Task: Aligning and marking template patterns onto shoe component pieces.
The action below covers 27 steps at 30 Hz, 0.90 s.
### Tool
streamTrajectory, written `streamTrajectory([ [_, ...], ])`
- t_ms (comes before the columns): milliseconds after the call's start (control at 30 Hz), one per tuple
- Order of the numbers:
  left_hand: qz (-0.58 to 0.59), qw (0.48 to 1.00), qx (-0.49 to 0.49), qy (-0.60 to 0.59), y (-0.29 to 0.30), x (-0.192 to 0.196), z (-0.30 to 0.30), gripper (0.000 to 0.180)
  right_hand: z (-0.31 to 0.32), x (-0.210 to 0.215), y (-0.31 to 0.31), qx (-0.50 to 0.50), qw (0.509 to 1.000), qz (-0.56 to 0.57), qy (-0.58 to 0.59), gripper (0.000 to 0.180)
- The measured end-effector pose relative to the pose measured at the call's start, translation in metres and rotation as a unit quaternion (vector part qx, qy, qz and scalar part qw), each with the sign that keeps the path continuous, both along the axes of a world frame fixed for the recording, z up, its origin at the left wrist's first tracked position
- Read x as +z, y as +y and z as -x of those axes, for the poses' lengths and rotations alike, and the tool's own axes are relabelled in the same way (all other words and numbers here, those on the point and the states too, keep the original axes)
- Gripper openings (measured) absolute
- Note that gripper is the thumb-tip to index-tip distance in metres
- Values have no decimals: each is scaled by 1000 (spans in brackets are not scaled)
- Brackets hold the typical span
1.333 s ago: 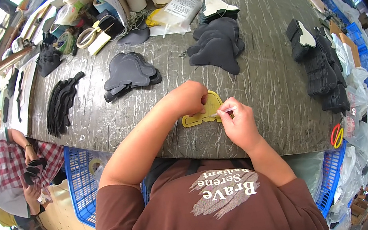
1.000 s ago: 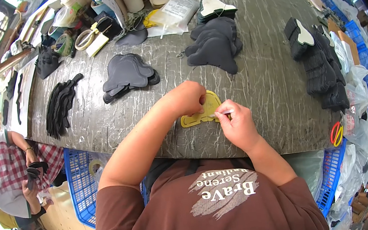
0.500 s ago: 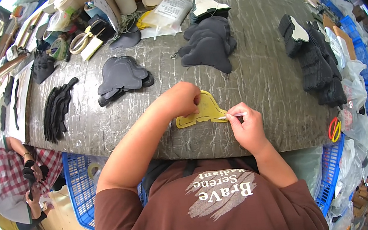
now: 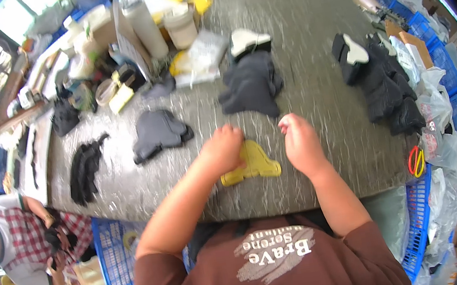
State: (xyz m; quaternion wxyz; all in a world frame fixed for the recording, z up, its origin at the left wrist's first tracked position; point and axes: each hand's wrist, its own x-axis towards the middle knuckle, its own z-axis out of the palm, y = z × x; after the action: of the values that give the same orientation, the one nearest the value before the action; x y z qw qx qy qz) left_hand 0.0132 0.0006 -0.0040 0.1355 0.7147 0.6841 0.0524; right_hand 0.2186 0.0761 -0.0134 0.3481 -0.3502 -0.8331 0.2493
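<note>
One yellow cut piece point(image 4: 251, 163) lies at centre frame, near the table's point(image 4: 306, 28) lower edge. Left hand point(image 4: 222, 149) rests curled on it; right hand point(image 4: 299, 140) hangs beside, loosely closed, empty. Bare tabletop lies right.

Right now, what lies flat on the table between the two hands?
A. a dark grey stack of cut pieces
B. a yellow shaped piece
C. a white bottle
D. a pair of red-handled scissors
B: the yellow shaped piece lies flat on the grey table, with the left hand on its left edge and the right hand just to its right.
</note>
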Motion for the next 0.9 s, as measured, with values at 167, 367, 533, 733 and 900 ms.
streamTrajectory([
  [167, 63, 975, 71, -203, -10, 5, 9, 45, 32, -22, 20, -80, 982, 6, -173, 32],
  [367, -123, 914, 241, -302, -44, 19, 134, 23, 30, -24, 17, -104, 988, 32, -112, 39],
  [533, -282, 889, 312, -182, -39, 24, 172, 18, 34, -38, 33, -127, 988, 41, -83, 34],
  [733, -225, 804, 294, -465, -57, 2, 103, 12, 42, -36, 32, -79, 989, 12, -122, 20],
  [900, -174, 765, 294, -546, -55, -6, 75, 11, 36, -52, 33, -72, 987, -3, -147, 10],
])
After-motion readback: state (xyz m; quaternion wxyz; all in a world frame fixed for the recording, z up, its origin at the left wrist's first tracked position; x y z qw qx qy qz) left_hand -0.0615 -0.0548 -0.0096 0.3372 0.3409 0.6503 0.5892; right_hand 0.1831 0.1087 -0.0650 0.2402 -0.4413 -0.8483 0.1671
